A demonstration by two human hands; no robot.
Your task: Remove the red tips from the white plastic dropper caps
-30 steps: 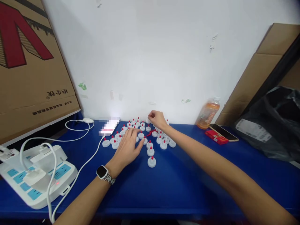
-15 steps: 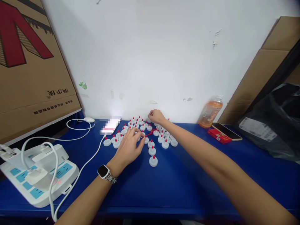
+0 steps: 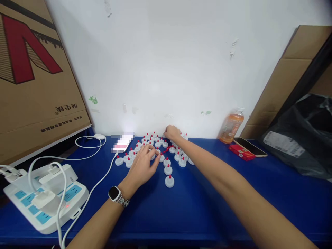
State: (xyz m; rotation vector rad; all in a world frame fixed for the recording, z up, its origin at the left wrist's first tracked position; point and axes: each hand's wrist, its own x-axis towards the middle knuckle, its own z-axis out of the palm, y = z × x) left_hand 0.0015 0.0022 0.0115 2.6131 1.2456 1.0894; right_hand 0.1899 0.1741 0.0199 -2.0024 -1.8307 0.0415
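Several white round caps with red tips (image 3: 169, 182) stand upright in a spread cluster on the blue table (image 3: 181, 214). Among them lies a small heap of loose red pieces (image 3: 166, 150). My left hand (image 3: 145, 162), with a watch at the wrist, hovers low over the left part of the cluster. Its fingers are bent and its thumb is apart from them, close to a cap. Reaching to the back of the cluster by the wall, my right hand (image 3: 172, 132) has its fingers pinched together; what they hold is hidden. My right forearm covers some caps on the right.
A lit phone (image 3: 123, 142) on a charging cable lies left of the caps. A white power strip (image 3: 46, 207) with plugs and cables sits at front left. At right are an orange drink bottle (image 3: 232, 126), a red packet (image 3: 241, 152) and a dark phone (image 3: 250, 147). Cardboard (image 3: 33, 103) leans at left.
The view has shifted slightly, so most things sit a little lower. My right hand stays at the back of the cluster and has turned, its fingers now more hidden. My left hand is nearly unmoved.
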